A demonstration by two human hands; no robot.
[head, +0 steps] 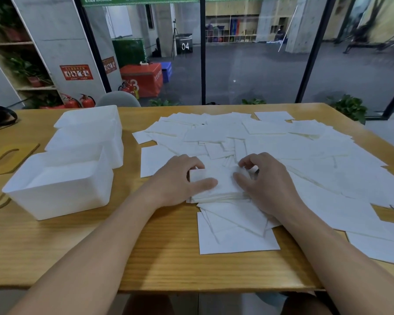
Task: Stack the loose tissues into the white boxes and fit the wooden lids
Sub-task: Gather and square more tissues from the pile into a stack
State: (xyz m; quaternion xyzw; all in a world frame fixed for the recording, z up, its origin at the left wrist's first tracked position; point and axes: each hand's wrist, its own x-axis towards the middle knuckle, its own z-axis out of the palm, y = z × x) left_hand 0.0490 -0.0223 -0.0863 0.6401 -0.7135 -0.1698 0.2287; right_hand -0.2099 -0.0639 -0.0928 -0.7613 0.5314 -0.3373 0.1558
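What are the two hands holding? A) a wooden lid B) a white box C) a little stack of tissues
C: the left hand and right hand grip a small stack of tissues from both sides on the table.

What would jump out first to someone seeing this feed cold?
The wide spread of loose tissues covering the right and middle of the wooden table. Next, in front of it, the left hand and right hand gripping a small squared stack of tissues from either side. Then three white boxes in a row on the left, with a wooden lid lying flat beside them.
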